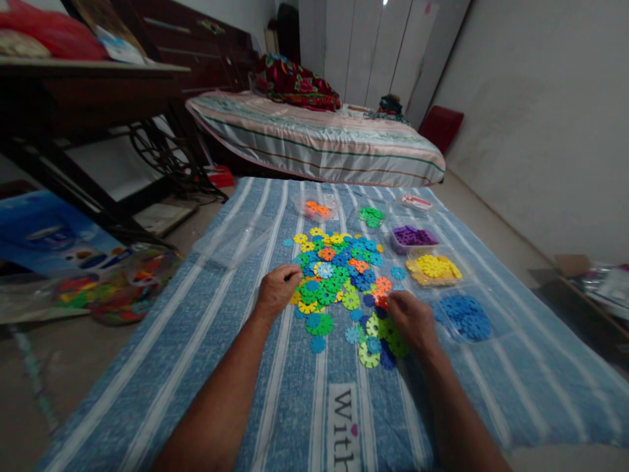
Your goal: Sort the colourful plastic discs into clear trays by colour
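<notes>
A mixed pile of notched, snowflake-like plastic discs (339,275) in green, blue, yellow and orange lies on the striped cloth. My left hand (279,288) is at the pile's left edge, fingers curled and thumb drawn in; whatever is between them is hidden. On the right side of the pile, my right hand (411,318) has its fingers pressed together. Its fingertips meet a red-orange disc (381,301), but I cannot tell whether they grip it. Below them lie lime-green discs (369,355) and dark blue ones.
Clear tubs hold blue discs (466,317), yellow discs (433,267), purple discs (413,236), green discs (372,217) and orange discs (317,210). A clear plastic container (233,242) lies left of the pile. A bed (319,141) stands beyond the cloth-covered surface (196,373).
</notes>
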`<state>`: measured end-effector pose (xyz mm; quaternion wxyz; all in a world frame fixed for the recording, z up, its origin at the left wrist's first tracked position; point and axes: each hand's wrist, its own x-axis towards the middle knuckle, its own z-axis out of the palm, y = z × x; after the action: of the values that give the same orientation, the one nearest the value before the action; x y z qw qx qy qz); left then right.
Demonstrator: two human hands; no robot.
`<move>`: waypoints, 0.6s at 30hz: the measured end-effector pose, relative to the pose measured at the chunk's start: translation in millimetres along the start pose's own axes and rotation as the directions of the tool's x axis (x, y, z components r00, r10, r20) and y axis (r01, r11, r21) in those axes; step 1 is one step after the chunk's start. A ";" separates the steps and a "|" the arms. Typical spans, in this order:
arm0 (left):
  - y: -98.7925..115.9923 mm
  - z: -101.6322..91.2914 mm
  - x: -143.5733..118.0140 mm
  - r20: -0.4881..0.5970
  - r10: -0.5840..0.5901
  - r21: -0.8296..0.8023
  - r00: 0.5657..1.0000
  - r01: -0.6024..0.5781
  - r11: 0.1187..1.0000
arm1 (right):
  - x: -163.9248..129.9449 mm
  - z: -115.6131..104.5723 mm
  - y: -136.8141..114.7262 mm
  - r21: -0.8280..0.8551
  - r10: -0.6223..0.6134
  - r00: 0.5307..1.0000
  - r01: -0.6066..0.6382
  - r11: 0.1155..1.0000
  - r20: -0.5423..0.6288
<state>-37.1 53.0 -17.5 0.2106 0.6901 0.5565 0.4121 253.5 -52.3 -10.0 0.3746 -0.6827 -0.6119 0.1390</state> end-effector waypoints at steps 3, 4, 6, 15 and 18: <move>-1.0 0.4 0.2 0.000 -0.002 0.000 1.000 0.002 1.000 | -0.3 0.6 0.6 -0.006 -0.010 1.000 0.010 1.000 0.000; -1.7 0.7 0.3 0.000 -0.002 0.001 1.000 0.002 1.000 | -0.4 0.8 0.8 -0.009 -0.015 1.000 0.015 1.000 -0.002; -3.2 1.2 0.5 0.001 -0.001 0.005 1.000 0.001 1.000 | -0.6 1.3 1.5 -0.018 -0.028 1.000 0.028 0.999 -0.008; -5.7 2.4 1.5 -0.001 0.014 0.007 1.000 -0.014 1.000 | 0.0 -1.9 -1.9 -0.119 -0.051 0.999 0.053 0.991 0.020; -5.6 2.6 1.6 -0.008 0.014 0.007 1.000 -0.013 1.000 | 2.1 -9.1 -7.1 -0.216 -0.034 0.998 0.047 0.975 0.061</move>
<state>-38.3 56.5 -22.6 0.2029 0.6929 0.5542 0.4143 254.6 -53.7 1.5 0.2829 -0.7027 -0.6475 0.0830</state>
